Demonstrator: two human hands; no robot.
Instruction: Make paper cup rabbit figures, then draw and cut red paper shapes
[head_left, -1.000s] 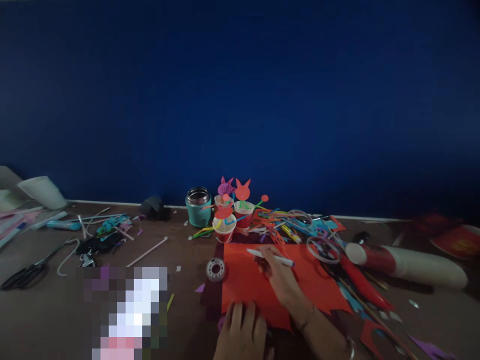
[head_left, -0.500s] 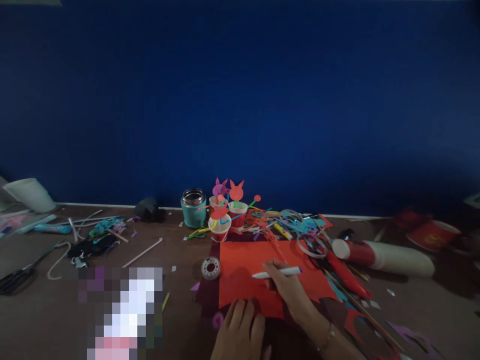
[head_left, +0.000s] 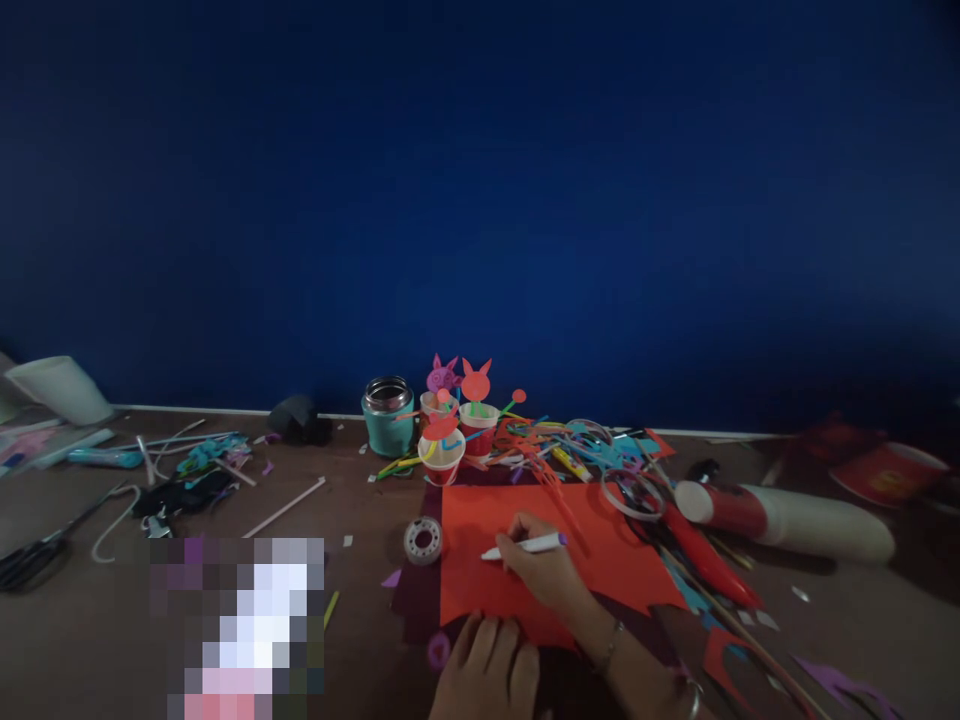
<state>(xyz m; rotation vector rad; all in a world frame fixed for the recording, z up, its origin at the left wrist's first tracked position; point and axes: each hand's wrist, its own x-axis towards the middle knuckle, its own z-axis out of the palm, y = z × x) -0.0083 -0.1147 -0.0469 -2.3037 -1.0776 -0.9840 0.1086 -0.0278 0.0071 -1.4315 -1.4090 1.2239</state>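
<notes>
The right hand (head_left: pixel 540 560) has its fingers and thumb closed around a white marker (head_left: pixel 536 545), the tip pointing left and down at the red sheet (head_left: pixel 480 520) beneath it, though whether it touches cannot be told; the left hand (head_left: pixel 489 665) lies palm down at the sheet's near edge, its fingers loosely extended, with nothing seen in its grip; the sheet lies partly over dark purple paper (head_left: pixel 418 595), a tape roll (head_left: pixel 424 558) just beside its left edge; beyond the far edge stand three small cups: the front cup (head_left: pixel 444 472) has a red paper disc and yellow and blue strips at its mouth, the right cup (head_left: pixel 478 443) bears green strips and a red eared paper head, and the back cup (head_left: pixel 432 402), partly hidden, has a purple eared head above it; left of them a teal jar (head_left: pixel 388 430) stands uncovered, its contents out of sight; farther off, a white cup (head_left: pixel 64 392) leans at far left, and a blurred red container (head_left: pixel 889 475) sits at far right, its inside unclear.
</notes>
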